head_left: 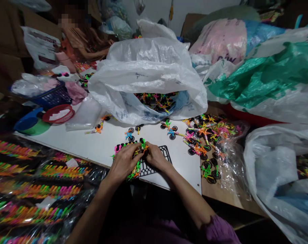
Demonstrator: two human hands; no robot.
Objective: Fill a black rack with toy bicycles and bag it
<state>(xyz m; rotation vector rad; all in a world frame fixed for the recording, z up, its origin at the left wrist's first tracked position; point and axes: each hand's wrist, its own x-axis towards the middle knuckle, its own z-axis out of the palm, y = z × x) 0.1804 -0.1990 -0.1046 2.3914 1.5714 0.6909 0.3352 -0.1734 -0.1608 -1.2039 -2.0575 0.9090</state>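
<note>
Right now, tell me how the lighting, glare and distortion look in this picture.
Head view: dim overall, with the white board brightest; glare streaks the white plastic bag and the clear-wrapped toy bicycles; the wide lens bends the edges; the left hand and right hand look fairly sharp, with no strong blur.

A white board (93, 145) lies on a wooden table (226, 193), with small plastic toy bicycles (129, 134) scattered across it and a black plastic grid (160, 157) near its front edge. A large white plastic bag (144, 74) slumps at the board's back with more bicycles in its mouth, and a flat clear bag (84, 115) lies just beside it, near a red basket (59, 113) and a blue basket (51, 96). On the bare wood to the right, a heap of bicycles (202, 142) spreads onto a crumpled clear bag (230, 166).
</note>
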